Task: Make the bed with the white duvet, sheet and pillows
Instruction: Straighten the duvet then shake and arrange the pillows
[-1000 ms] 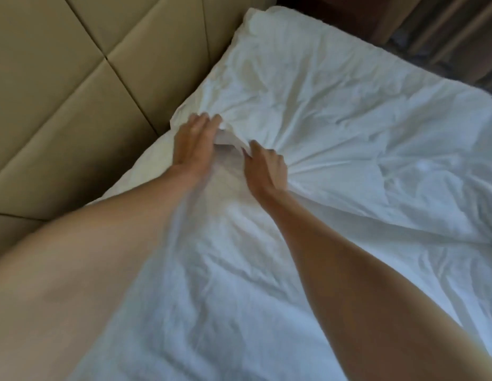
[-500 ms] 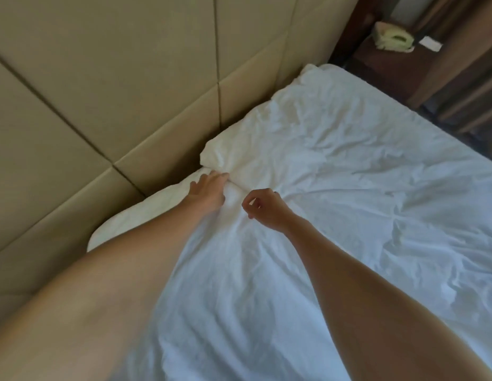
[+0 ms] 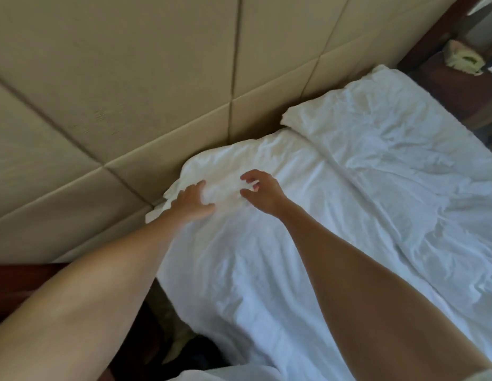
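Covering the frame's centre and right, the white duvet (image 3: 266,270) lies wrinkled, its top corner bunched against the beige padded headboard (image 3: 129,92) at upper left. The left hand (image 3: 192,199) rests on that corner, fingers spread flat. The right hand (image 3: 262,192) hovers just beside it, fingers loosely curled, pinching nothing. 1 pillow (image 3: 335,114) lies at upper right.

From my feed, a padded beige headboard (image 3: 146,86) fills the upper left, cut by dark seams into large panels. To its right I see a dark reddish wooden post (image 3: 437,31), and beyond that a dark wooden nightstand (image 3: 459,86) carrying a pale green object (image 3: 463,57) I cannot identify. Below the headboard's lower left edge, dark red wood (image 3: 22,281) shows. The light is soft and dim.
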Action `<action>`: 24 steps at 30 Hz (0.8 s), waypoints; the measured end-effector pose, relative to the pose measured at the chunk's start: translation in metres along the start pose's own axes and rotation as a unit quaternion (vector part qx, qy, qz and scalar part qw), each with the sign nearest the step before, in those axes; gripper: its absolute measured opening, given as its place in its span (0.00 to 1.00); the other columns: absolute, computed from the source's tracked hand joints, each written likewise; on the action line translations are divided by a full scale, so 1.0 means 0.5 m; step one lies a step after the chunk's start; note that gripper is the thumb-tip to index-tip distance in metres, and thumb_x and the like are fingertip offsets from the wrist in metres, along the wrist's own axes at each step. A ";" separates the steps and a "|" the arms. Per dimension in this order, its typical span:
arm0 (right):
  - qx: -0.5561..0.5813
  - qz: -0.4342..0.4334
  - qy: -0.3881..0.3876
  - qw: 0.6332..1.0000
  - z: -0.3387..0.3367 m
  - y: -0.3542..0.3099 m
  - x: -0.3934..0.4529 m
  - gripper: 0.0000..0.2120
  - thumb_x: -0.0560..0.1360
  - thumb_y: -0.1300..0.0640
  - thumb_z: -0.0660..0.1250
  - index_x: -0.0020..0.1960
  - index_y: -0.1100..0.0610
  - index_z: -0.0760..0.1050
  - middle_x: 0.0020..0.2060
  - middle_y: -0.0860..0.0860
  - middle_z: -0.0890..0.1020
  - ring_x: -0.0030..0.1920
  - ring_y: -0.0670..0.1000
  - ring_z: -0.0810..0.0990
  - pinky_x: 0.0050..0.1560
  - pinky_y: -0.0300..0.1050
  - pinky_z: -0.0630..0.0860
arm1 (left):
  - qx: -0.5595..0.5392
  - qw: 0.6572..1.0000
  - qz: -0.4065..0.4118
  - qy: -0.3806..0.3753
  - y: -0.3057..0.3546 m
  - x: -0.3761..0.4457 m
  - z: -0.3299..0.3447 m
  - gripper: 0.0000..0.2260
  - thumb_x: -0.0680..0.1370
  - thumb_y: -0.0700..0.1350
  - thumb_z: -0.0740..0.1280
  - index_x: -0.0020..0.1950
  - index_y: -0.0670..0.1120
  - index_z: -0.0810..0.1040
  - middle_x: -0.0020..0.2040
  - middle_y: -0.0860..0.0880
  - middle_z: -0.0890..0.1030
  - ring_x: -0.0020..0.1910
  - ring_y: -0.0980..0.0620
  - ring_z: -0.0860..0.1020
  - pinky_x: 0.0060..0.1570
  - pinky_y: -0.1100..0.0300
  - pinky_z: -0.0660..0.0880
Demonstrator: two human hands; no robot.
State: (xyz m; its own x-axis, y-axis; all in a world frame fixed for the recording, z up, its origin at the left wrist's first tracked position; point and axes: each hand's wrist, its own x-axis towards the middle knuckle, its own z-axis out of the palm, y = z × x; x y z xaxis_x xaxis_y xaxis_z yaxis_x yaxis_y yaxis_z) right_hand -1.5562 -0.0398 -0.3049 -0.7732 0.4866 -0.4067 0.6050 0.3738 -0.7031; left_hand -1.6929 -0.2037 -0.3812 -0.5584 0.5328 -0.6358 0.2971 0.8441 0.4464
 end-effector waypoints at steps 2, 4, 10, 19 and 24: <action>-0.038 -0.013 -0.031 0.999 0.065 -0.032 0.000 0.19 0.76 0.55 0.70 0.66 0.52 0.74 0.63 0.51 0.75 0.60 0.50 0.75 0.55 0.37 0.69 | -0.011 0.999 -0.040 0.000 -0.100 -0.014 0.015 0.50 0.58 0.69 0.67 0.77 0.54 0.55 0.77 0.47 0.62 0.74 0.42 0.63 0.69 0.42 0.65; -0.053 0.003 -0.070 0.996 0.131 -0.048 0.001 0.24 0.75 0.53 0.71 0.70 0.52 0.71 0.68 0.52 0.73 0.67 0.52 0.72 0.61 0.39 0.67 | -0.027 0.997 -0.075 -0.009 -0.177 -0.033 0.030 0.55 0.57 0.71 0.69 0.78 0.59 0.49 0.80 0.49 0.54 0.77 0.41 0.56 0.71 0.39 0.61; -0.156 -0.023 -0.077 0.984 0.295 -0.017 -0.014 0.34 0.74 0.53 0.71 0.76 0.52 0.62 0.77 0.51 0.59 0.78 0.53 0.53 0.76 0.50 0.58 | -0.132 0.990 -0.048 -0.001 -0.272 -0.054 0.070 0.54 0.62 0.68 0.75 0.79 0.62 0.45 0.77 0.52 0.60 0.75 0.44 0.62 0.70 0.43 0.65; -0.093 0.037 -0.194 0.976 0.398 0.005 -0.165 0.41 0.68 0.45 0.77 0.76 0.49 0.62 0.76 0.46 0.58 0.75 0.50 0.59 0.70 0.48 0.62 | -0.321 0.946 -0.043 -0.032 -0.255 -0.135 0.087 0.13 0.78 0.50 0.69 0.54 0.41 0.80 0.49 0.45 0.83 0.49 0.46 0.81 0.49 0.54 0.78; 0.004 0.034 -0.018 0.999 0.422 -0.041 -0.266 0.35 0.67 0.47 0.78 0.69 0.49 0.66 0.57 0.48 0.74 0.55 0.46 0.73 0.53 0.43 0.72 | -0.517 0.849 -0.073 -0.082 -0.176 -0.242 0.033 0.17 0.77 0.42 0.71 0.64 0.44 0.73 0.55 0.43 0.82 0.49 0.48 0.82 0.44 0.56 0.80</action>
State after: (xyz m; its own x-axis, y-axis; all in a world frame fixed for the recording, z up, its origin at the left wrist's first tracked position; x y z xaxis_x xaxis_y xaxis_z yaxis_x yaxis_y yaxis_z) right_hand -1.5058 -0.2788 -0.3593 -0.7367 0.4824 -0.4738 0.6547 0.3337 -0.6782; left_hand -1.6387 -0.3415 -0.3538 -0.3902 0.5003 -0.7729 -0.6514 0.4433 0.6158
